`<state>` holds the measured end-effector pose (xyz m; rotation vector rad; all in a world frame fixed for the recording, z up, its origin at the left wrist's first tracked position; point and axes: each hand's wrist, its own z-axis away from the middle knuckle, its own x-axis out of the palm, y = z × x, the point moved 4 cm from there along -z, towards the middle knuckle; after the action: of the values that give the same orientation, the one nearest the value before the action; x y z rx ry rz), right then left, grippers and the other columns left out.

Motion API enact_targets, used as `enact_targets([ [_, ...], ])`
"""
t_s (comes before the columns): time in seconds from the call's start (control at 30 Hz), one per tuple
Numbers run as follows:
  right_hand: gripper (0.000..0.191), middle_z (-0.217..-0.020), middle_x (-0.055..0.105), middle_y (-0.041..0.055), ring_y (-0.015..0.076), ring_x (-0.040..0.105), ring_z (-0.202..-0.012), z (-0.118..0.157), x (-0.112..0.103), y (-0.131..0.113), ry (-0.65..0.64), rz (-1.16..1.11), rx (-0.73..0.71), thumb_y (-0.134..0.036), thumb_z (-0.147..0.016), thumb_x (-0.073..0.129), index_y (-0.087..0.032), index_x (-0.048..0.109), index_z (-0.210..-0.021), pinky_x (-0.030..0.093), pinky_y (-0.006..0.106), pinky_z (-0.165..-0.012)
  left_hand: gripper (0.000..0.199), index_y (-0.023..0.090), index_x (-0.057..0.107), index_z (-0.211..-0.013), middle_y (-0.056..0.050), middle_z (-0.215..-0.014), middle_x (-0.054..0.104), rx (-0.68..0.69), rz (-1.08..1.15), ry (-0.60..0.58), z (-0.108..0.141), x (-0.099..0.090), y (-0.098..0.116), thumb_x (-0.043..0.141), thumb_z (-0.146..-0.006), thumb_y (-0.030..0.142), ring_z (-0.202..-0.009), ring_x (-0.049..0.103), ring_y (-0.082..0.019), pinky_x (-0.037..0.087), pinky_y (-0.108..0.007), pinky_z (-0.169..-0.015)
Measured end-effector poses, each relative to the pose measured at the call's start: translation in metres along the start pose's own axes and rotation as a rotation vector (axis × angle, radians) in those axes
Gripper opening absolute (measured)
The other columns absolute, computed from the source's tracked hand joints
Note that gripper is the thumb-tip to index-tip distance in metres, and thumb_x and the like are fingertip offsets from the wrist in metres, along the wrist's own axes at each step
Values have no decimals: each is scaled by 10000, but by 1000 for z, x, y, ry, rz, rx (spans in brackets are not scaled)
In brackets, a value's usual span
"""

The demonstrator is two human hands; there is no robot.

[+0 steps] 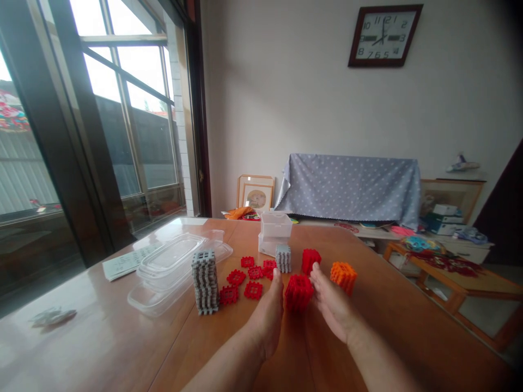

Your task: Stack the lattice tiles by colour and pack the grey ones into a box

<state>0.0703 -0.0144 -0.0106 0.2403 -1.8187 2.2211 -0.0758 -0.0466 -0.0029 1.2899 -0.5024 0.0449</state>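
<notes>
A stack of red square plastic building pieces [298, 293] stands on the table between my two hands. My left hand [269, 313] is held on edge at its left side, fingers stretched out. On the other side, my right hand [329, 299] is also flat and open; I cannot tell whether either palm touches the stack. Behind it stand another red stack [311, 262] and a short grey stack [283, 258]. An orange stack [344, 276] is right of my right hand. Several loose red pieces [253, 290] lie flat to the left, beside a tall grey stack [205, 283].
Clear plastic containers and lids [163, 272] lie on the left of the wooden table [171, 348], by a printed sheet [125, 264]. A crumpled plastic bag [53, 317] is at far left. Two stacked clear boxes [274, 231] stand at the back.
</notes>
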Motion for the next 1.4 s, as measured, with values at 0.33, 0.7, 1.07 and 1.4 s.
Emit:
enact_targets([
  [0.33,496,-1062,790,54,229,700,-1078,0,11,15,-82,-135,154,-635,-876,615,-213,695,-1125,492,343,-970,835,163,454,-1502,-68,-1625,305,41,79,-24,-12,2,-13,357,-919,753,-1542,147,-247,23,-414,-1273],
  [0.7,451,-1032,796,45,224,712,-1032,-3,10,16,-97,-132,153,-627,-895,593,-216,706,-1041,472,335,-964,756,177,473,-1492,-84,-1585,402,15,189,-50,-6,10,-8,384,-946,692,-1514,260,-268,85,-426,-1277],
  [1.07,465,-1034,795,48,232,714,-1039,0,9,12,-46,-100,120,-615,-865,633,-217,690,-1098,503,349,-946,797,162,480,-1488,-90,-1608,346,-23,112,8,-6,5,-9,385,-928,721,-1533,174,-278,93,-437,-1276],
  [1.4,561,-1110,775,53,233,699,-1037,-3,3,12,15,-83,166,-666,-837,627,-230,612,-1191,491,326,-875,808,155,495,-1465,-134,-1603,360,-95,92,75,-6,-4,-9,414,-908,735,-1520,224,-301,126,-467,-1264],
])
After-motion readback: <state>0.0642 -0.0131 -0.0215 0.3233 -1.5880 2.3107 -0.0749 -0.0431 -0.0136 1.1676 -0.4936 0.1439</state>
